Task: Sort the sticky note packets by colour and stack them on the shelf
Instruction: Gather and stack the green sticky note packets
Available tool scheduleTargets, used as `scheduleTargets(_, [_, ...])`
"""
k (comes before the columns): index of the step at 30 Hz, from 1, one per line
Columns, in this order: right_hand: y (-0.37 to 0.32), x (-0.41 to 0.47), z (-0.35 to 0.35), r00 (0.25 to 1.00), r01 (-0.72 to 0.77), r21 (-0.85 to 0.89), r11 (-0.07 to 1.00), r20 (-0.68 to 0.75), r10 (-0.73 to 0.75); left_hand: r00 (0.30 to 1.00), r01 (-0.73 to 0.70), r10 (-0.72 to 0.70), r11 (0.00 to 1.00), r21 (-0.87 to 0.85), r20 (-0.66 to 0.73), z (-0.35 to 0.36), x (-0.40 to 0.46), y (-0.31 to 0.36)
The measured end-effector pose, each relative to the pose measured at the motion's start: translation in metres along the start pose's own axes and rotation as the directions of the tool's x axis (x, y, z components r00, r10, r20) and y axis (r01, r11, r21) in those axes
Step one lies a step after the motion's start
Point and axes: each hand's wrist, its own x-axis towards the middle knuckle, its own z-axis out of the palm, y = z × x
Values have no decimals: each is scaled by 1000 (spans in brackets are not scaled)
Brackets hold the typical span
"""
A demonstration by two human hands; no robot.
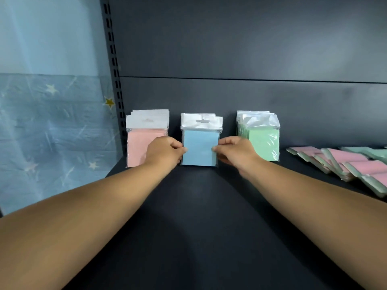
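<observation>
On the dark shelf [199,206], the left hand [165,152] and right hand [234,151] pinch the blue plastic-wrapped sticky note packet [200,149] (standing upright). It stands between the pink packets [140,147] and green packets [263,143].

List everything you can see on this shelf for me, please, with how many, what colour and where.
pink stack: several packets, pink, upright at the back left.
blue stack: several packets, blue, upright at the back centre.
green stack: several packets, green, upright at the back right.
loose packets: count unclear, pink and green, lying overlapped at the right.
shelf: one, dark grey.
curtain: one, light blue with stars, far left.
left hand: pinches the blue stack's left edge.
right hand: pinches its right edge.
</observation>
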Motion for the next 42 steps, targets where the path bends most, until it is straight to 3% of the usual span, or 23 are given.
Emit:
scheduleTargets(8, [7, 14, 0, 999, 40, -126, 991, 9, -39, 998, 61, -61, 998, 4, 14, 3, 7, -7])
scheduleTargets(12, [9, 9, -7, 995, 78, -354, 932, 83, -52, 996, 80, -78, 996, -43, 34, 3, 7, -6])
scheduleTargets(17, [13, 8, -11, 981, 89, -589, 803, 190, 31, 991, 102, -107, 993, 60, 85, -2, 11, 5])
scheduleTargets(21, [12, 9, -9, 989, 73, -625, 777, 145, 25, 980, 121, -139, 984, 130, 140, -5, 15, 19])
scheduleTargets(26, [13, 8, -10, 988, 61, -629, 775, 150, 44, 985, 111, -125, 986, 124, 118, -7, 23, 31])
scheduleTargets(34, [9, 4, -11, 985, 107, -709, 697, 169, 20, 997, 34, -51, 967, 251, 59, -7, 28, 37])
scheduleTargets(36, [8, 3, -12, 986, 117, -704, 701, 169, 6, 998, -56, 37, 906, 420, 52, -10, 24, 39])
scheduleTargets(39, [3, 4, -15, 990, 134, -674, 726, 117, -74, 961, -238, 266, 682, 691, 68, -16, 12, 43])
scheduleTargets(42, [-12, -1, -25, 974, 206, -735, 647, 90, -207, 908, -348, 388, 480, 805, 160, -21, -6, 47])
